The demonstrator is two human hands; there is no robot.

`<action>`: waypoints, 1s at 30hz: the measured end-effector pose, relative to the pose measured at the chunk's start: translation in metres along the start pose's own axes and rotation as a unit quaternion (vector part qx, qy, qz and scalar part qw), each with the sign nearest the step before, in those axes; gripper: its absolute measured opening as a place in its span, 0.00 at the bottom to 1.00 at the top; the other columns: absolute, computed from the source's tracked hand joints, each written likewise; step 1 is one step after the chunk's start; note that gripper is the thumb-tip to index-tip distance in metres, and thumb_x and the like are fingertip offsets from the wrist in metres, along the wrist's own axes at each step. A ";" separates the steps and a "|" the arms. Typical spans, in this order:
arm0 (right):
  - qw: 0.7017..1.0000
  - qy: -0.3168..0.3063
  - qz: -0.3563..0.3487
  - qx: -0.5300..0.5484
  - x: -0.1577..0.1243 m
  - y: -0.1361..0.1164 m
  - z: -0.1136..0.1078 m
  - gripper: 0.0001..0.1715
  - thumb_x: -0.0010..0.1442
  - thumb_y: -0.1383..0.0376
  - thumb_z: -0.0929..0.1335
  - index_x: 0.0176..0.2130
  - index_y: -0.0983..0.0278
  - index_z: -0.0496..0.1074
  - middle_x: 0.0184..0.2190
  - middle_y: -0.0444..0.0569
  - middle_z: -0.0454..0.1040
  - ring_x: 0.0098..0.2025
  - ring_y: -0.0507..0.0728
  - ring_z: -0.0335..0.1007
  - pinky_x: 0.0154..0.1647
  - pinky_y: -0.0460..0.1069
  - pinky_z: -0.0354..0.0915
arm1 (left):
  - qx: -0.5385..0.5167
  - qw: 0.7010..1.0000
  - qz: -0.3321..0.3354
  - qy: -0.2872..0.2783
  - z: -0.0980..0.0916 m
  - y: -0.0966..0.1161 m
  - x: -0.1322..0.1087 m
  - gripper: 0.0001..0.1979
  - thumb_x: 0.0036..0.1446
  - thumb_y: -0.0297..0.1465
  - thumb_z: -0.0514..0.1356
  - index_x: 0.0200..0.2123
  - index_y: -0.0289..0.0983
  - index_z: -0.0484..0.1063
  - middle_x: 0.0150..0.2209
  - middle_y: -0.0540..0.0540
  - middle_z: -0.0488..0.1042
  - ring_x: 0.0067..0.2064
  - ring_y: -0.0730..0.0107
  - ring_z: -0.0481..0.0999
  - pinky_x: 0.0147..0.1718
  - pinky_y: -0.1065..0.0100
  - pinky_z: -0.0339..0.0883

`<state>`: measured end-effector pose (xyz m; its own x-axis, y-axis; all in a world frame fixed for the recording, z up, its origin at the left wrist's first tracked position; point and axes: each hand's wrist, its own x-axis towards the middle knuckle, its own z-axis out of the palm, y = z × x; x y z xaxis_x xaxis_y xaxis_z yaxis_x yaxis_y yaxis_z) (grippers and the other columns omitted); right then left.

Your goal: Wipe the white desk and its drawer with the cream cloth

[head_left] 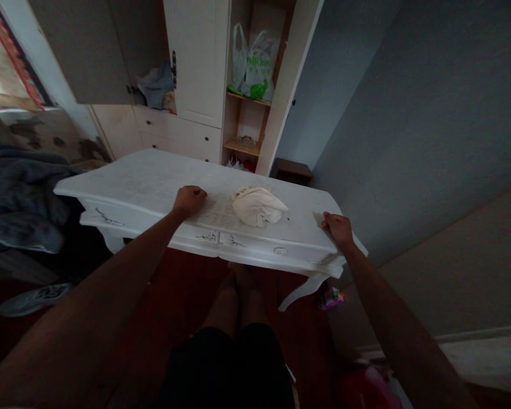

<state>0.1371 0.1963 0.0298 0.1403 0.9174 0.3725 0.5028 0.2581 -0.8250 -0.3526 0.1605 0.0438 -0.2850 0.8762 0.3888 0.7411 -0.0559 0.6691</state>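
A crumpled cream cloth [259,205] lies on the white table [153,176], between my two hands. My left hand [190,200] is curled into a fist over the tabletop, to the left of the cloth and apart from it. Near the table's right end, my right hand [338,228] is also closed, with its thumb against the curled fingers. Nothing shows in either hand. A faint pale patch on the tabletop is beside the right thumb. Grey smudges mark the surface between my left hand and the cloth.
Behind the table stands a white wardrobe [198,68] with doors swung open and plastic bags [258,65] on a shelf. Dark clothing [21,187] is heaped at the left, above a shoe [36,299]. A grey wall [430,125] rises at the right. A small pink box [332,298] lies near the table leg.
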 end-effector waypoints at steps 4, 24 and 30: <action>1.000 -0.001 0.003 0.004 0.000 0.001 0.000 0.30 0.53 0.43 0.69 0.16 0.63 0.72 0.17 0.49 0.74 0.22 0.54 0.68 0.28 0.49 0.65 | 0.010 1.000 -0.004 -0.005 -0.002 0.002 -0.001 0.15 0.49 0.35 0.55 0.27 0.34 0.80 0.26 0.41 0.77 0.32 0.62 0.73 0.33 0.66 0.62; 1.000 0.013 0.001 -0.013 -0.002 -0.009 0.000 0.34 0.52 0.38 0.66 0.16 0.62 0.70 0.17 0.49 0.74 0.22 0.55 0.67 0.29 0.50 0.67 | -0.032 0.998 -0.046 0.008 -0.007 0.006 0.000 0.11 0.50 0.35 0.58 0.25 0.36 0.79 0.26 0.45 0.77 0.34 0.60 0.75 0.33 0.66 0.63; 1.000 0.016 -0.002 -0.027 -0.002 -0.009 0.000 0.34 0.52 0.38 0.66 0.15 0.62 0.69 0.17 0.49 0.73 0.22 0.54 0.67 0.29 0.50 0.66 | -0.051 0.996 -0.069 0.015 -0.008 0.008 0.000 0.11 0.50 0.36 0.58 0.26 0.38 0.78 0.25 0.46 0.77 0.33 0.60 0.75 0.32 0.66 0.64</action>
<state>0.1324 0.1922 0.0362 0.1643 0.9059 0.3904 0.5486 0.2450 -0.7994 -0.3518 0.1557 0.0539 -0.3988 0.8642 0.3069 0.6291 0.0143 0.7772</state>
